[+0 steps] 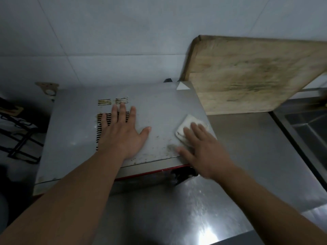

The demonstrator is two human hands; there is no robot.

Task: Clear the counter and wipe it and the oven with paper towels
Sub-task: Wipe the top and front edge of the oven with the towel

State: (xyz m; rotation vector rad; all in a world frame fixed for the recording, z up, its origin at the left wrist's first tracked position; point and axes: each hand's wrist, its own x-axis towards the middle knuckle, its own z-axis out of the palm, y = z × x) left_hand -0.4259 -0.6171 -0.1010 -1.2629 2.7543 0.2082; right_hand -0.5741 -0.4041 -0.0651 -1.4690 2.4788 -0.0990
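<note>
**Wiping the oven top**

Both hands lie flat, fingers straight. The left hand (122, 133) rests on the slotted vents of the speckled grey metal oven (159, 106). At 3 o'clock from it, the right hand (203, 149) presses a folded white paper towel (187, 126). A worn wooden cutting board (247, 73) leans at 1 o'clock above the shiny steel tabletop (247, 156).
</note>
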